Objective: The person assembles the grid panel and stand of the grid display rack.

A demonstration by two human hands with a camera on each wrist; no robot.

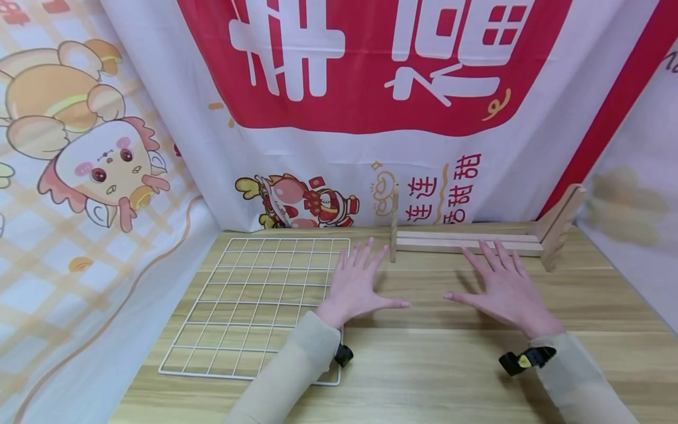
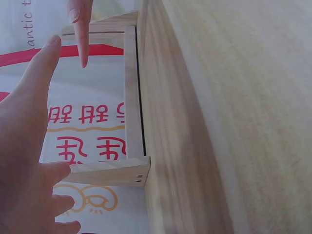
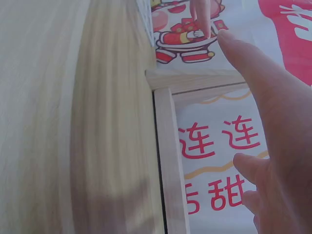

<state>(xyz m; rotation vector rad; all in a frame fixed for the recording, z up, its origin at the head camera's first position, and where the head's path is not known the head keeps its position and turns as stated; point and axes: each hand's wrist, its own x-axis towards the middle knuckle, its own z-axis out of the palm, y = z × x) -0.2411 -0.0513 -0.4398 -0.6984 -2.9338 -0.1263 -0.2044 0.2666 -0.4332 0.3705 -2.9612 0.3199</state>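
My left hand point(image 1: 357, 291) is held with fingers spread and thumb pointing right, near the right edge of a white wire grid panel point(image 1: 233, 377); it holds nothing. Opposite it, my right hand point(image 1: 503, 291) has its fingers spread too, thumb toward the left, and is also without any object. Just beyond the fingertips stands a light wooden rack point(image 1: 468, 242), made of a low crossbar between two upright end pieces. Both wrist views show this rack, its crossbar point(image 2: 134, 97) beside the left hand and its end piece point(image 3: 195, 80) near the right thumb.
The wood-grain table point(image 1: 413, 371) carries the grid on its left and the rack at its back right. Printed cloth point(image 1: 365, 176) hangs along the back, with more cloth at both sides. A small black camera point(image 1: 344, 355) is strapped at the left wrist, another point(image 1: 511, 363) at the right.
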